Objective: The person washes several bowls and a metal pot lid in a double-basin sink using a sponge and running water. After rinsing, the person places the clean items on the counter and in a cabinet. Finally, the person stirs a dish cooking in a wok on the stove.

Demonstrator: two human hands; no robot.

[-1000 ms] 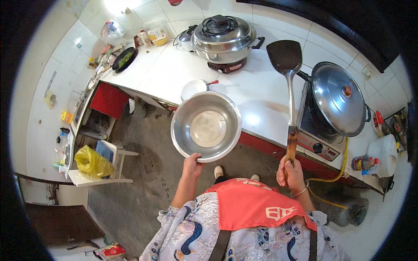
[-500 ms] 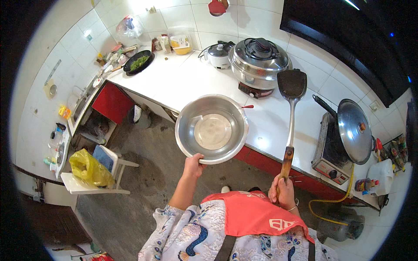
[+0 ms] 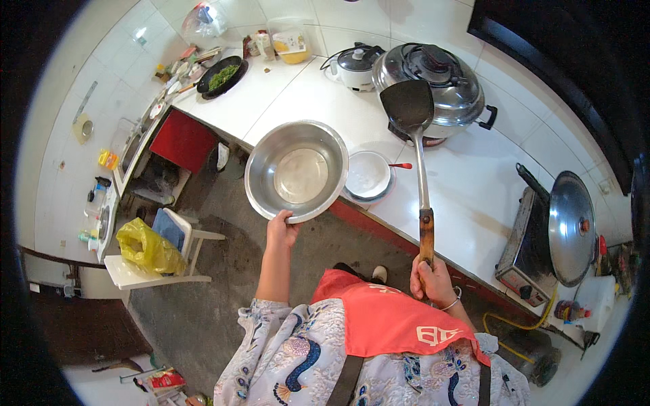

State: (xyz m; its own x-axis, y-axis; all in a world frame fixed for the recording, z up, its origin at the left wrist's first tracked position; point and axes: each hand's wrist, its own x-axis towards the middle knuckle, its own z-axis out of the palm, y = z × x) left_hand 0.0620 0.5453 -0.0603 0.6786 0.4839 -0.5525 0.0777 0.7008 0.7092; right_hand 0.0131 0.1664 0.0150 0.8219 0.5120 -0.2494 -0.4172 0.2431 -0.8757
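My left hand (image 3: 282, 230) grips the near rim of a wide steel basin (image 3: 261, 177), which is tilted toward me and holds nothing I can make out. It hangs in front of the counter's edge. In my right hand (image 3: 433, 279) is the wooden handle of a wok spatula (image 3: 410, 108), held upright with its dark blade up, over the counter in the view. Between basin and spatula, a white bowl (image 3: 367, 174) stands on the counter, with a red-handled utensil (image 3: 401, 166) beside it.
A large lidded steel pot (image 3: 447, 81) and a small cooker (image 3: 357, 66) stand at the back of the white counter (image 3: 447, 183). At right, a lidded wok (image 3: 570, 227) sits on a stove (image 3: 521, 260). A pan of greens (image 3: 222, 76) lies far left; a white chair (image 3: 196, 250) stands below.
The basin has moved left in the view, uncovering the white bowl. The spatula's blade has swung left, now in front of the large pot. Both hands keep their hold.
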